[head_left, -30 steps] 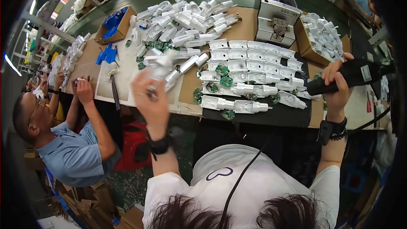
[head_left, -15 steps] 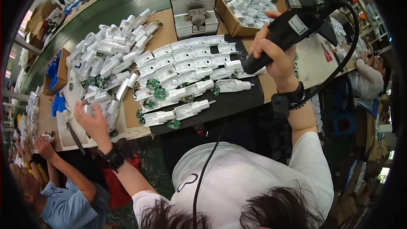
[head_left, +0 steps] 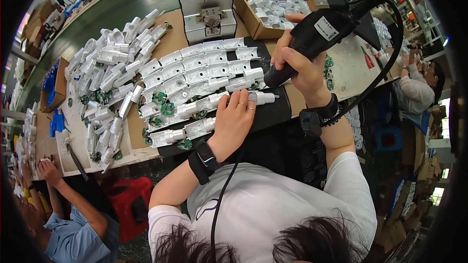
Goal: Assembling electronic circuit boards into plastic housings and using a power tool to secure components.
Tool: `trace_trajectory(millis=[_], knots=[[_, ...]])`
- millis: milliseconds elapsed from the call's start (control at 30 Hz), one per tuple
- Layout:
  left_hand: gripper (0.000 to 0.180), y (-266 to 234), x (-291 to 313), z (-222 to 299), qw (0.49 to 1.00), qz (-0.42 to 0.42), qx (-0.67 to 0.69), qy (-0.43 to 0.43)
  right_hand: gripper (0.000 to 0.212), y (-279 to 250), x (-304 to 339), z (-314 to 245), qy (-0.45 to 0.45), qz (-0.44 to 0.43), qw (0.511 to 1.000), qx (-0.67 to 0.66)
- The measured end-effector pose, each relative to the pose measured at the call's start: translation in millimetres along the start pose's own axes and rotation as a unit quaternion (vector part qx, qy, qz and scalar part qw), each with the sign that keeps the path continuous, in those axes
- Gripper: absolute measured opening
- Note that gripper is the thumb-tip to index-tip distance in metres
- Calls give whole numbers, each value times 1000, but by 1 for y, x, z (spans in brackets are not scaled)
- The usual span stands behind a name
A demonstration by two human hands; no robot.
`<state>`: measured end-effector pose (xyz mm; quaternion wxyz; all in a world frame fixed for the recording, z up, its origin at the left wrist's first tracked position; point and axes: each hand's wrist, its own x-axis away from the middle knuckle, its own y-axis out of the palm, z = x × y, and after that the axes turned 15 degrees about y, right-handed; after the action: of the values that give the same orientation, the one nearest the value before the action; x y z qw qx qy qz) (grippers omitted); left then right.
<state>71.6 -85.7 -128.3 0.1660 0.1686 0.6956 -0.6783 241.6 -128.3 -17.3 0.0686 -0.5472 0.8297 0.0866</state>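
Observation:
My right hand [head_left: 304, 70] grips a black electric screwdriver [head_left: 317, 31], tilted with its nose down to the left above the right ends of the rows. My left hand [head_left: 234, 124] lies over the front rows, its fingers stretched out and slightly apart on a white plastic housing [head_left: 263, 98]; what is under the palm is hidden. Open white half-shells [head_left: 209, 60] stand side by side in curved rows on a black mat [head_left: 270, 114]. Small green circuit boards [head_left: 167, 108] lie in and beside the nearer rows.
A heap of white housings [head_left: 109, 58] lies on the left. Behind the rows stands a white-and-black machine [head_left: 207, 12], beside a cardboard box [head_left: 265, 31] of white parts. The screwdriver's black cable [head_left: 385, 80] loops on the right. Co-workers sit at both sides; a red stool [head_left: 129, 204] is at lower left.
My left hand has moved right from beside the housing heap onto the front rows. My right hand still holds the screwdriver at much the same place. The whole view has shifted slightly.

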Motion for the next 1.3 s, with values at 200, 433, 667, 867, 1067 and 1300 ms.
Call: trace_trajectory(millis=[200,433,667,867,1067,1300], knots=[[23,0,0,5,1000,14,21,3,56,-1,-9,1,-11,-15,1000,0],[26,0,0,4,999,34,17,-2,55,5,-36,4,-29,-37,999,11],[29,7,-8,2,1000,23,-1,6,46,26,-102,13,-136,-15,989,-64],[29,0,1,4,998,36,35,32,37,38,-167,46,-168,23,982,-83],[33,7,9,4,997,42,60,26,29,46,-173,48,-144,18,986,-87],[31,10,10,6,996,49,73,19,26,50,-169,56,-91,14,996,-15]])
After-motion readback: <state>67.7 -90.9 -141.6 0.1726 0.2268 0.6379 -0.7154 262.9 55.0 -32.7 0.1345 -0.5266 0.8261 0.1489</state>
